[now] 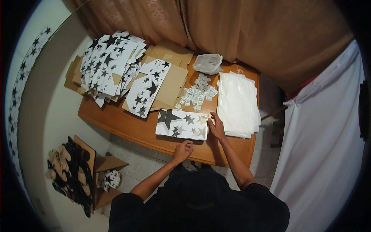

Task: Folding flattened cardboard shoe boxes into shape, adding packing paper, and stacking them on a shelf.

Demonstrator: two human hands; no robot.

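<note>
Near the front edge of the wooden table [232, 150] lies one star-printed box [182, 127]; the right hand [217, 125] is at its right end, fingers loosely spread, contact indeterminable. The left hand [183, 150] sits just off its near side, fingers curled, grip indeterminable. Beyond: one plastic bag [208, 63], one heap of small packets [199, 92], uncountable; rightward, one stack of white sheets [237, 103].
</note>
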